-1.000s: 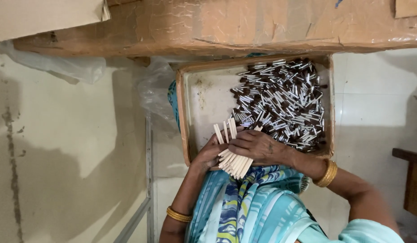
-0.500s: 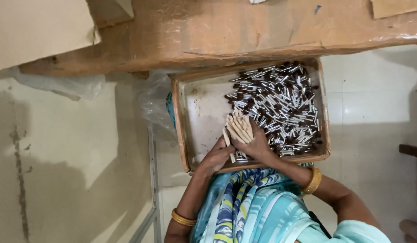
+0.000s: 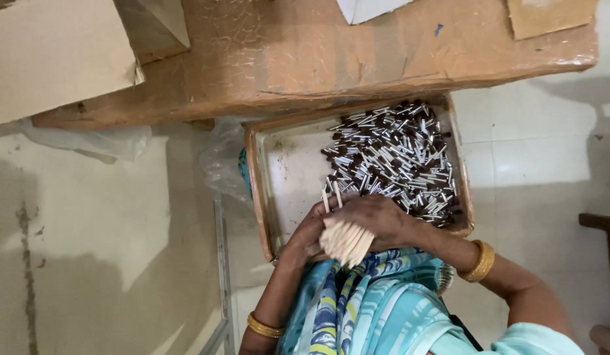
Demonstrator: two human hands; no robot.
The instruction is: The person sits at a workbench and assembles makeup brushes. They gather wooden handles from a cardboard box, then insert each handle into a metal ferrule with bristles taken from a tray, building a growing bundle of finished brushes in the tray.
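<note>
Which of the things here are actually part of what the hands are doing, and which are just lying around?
In use:
left hand and right hand, both gripping the bundle of pale sticks
tray
loose dark-tipped sticks heaped in it

Lying about:
brown cardboard sheet above the tray
pale cardboard sheet
clear plastic bag

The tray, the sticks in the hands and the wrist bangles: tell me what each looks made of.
Tray: probably wood, judging by its brown rim; the pale floor looks worn and stained. Bundle of sticks, held by both the left hand and the right hand: likely wood, being pale, matt and cut square at the ends. Bangles: seemingly metal, with a shiny golden gleam.
</note>
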